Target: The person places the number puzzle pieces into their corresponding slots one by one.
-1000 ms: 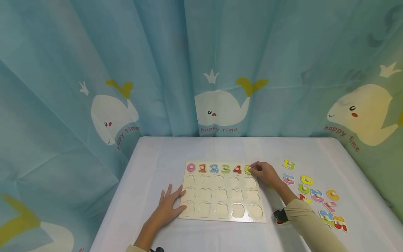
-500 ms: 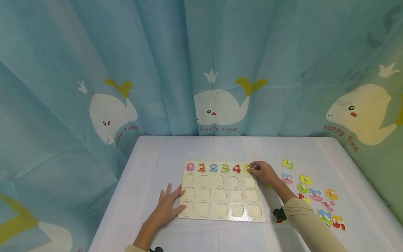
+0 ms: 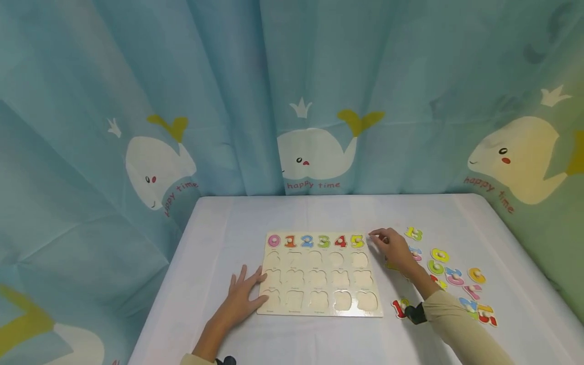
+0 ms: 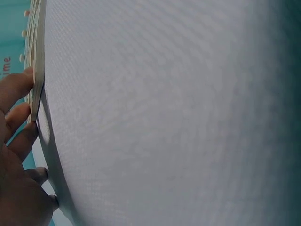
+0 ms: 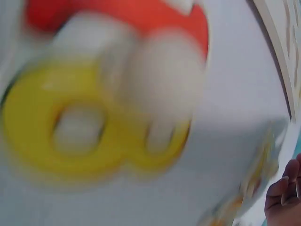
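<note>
worktop [image 3: 228, 223]: board [image 3: 326, 258] is being touched by left hand [image 3: 242, 296], fingers spread — right hand [image 3: 393, 249] is being held beside it, fingers loosely bent.

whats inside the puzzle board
Number pieces 0 through 5 fill the top row of the puzzle board; the three lower rows show bare recesses. The pieces cover whatever lies beneath them.

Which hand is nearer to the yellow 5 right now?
Right. The right hand is just to the right of the yellow 5, its fingertips apart from it. The left hand is at the opposite, left edge of the board.
</note>
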`<control>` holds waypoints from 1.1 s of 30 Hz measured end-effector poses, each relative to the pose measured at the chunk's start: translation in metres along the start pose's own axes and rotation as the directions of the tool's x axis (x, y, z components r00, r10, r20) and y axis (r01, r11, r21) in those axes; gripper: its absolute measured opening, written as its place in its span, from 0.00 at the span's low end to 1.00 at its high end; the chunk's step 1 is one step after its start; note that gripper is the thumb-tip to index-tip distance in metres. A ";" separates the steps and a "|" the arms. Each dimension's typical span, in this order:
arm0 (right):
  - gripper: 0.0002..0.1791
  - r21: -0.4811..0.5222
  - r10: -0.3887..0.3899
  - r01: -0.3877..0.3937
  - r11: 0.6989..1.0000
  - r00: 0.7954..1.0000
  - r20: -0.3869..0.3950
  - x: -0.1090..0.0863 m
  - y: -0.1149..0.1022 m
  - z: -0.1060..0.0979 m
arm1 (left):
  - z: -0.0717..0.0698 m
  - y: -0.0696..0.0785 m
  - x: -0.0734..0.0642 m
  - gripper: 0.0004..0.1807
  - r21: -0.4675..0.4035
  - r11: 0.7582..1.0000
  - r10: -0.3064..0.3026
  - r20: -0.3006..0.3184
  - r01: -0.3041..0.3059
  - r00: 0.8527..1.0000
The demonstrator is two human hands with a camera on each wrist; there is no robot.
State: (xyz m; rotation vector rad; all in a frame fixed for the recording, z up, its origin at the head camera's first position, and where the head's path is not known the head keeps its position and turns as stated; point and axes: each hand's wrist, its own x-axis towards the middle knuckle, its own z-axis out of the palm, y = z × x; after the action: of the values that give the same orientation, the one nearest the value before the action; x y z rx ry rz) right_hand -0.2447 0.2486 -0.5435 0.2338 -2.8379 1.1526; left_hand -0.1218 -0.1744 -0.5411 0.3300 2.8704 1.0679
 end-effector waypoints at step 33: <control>0.22 0.066 0.085 -0.099 0.993 0.978 0.189 -0.079 0.078 -0.102 | 0.004 -0.005 0.002 0.29 0.018 1.000 -0.005 0.003 0.005 1.000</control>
State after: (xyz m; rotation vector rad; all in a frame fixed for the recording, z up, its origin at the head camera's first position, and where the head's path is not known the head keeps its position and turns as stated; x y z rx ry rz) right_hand -0.1792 0.3841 -0.5332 0.2284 -2.9981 1.3237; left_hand -0.1244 -0.1751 -0.5477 0.3251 2.8787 1.0401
